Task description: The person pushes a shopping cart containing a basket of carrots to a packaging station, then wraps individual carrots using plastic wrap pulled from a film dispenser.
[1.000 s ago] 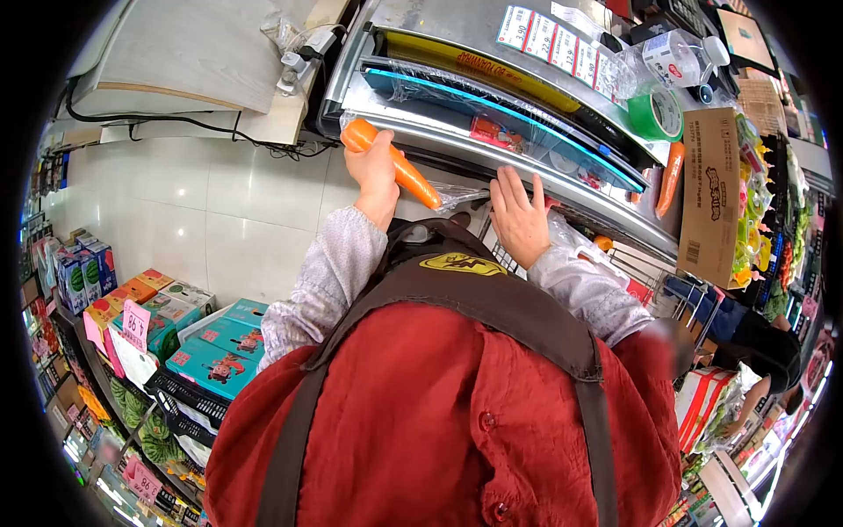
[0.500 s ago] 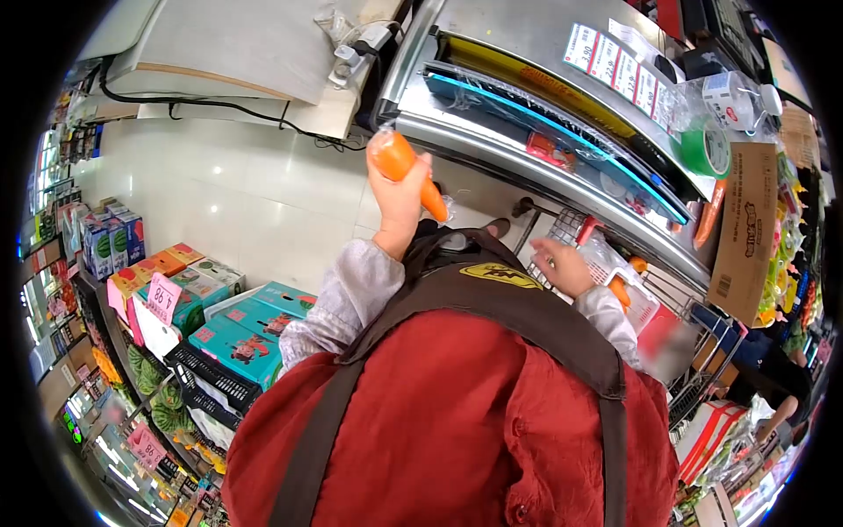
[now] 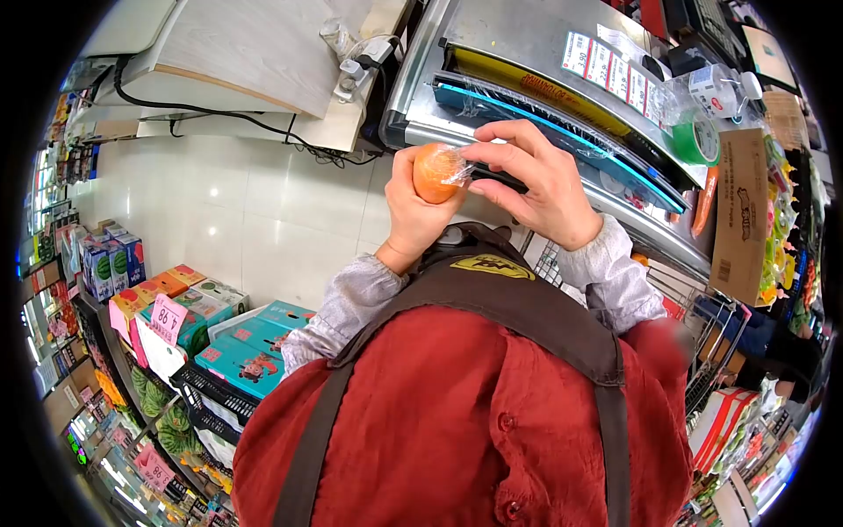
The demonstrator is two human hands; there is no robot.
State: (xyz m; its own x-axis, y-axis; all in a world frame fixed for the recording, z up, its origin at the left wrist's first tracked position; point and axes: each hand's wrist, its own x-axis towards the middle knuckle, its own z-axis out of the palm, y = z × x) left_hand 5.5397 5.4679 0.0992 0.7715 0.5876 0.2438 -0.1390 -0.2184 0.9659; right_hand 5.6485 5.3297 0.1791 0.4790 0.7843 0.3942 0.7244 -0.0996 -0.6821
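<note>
Wrapped round a carrot (image 3: 434, 176) is my left hand (image 3: 411, 215), in front of my body near the counter edge. Clear film covers the carrot and gathers at its thick end. Close on its right, my right hand (image 3: 540, 184) has its thumb and fingertips at the film, with the fingers bent and a gap between thumb and index finger. Whether the fingertips grip the film is too small to tell. Behind the hands lies the metal counter (image 3: 518, 31), its slot holding a long blue-edged device (image 3: 562, 132) under clear film.
Green tape (image 3: 695, 142), a plastic bottle (image 3: 724, 90), price labels (image 3: 615, 77) and a cardboard box (image 3: 739, 215) are at the right. A wooden desk (image 3: 255, 53) with a power strip stands upper left. Teal boxes (image 3: 246, 358) sit lower left. A cart (image 3: 702, 351) is on the right.
My right hand has come up from the cart side to the carrot. My left hand has moved right, turning the carrot's thick end upward toward the camera.
</note>
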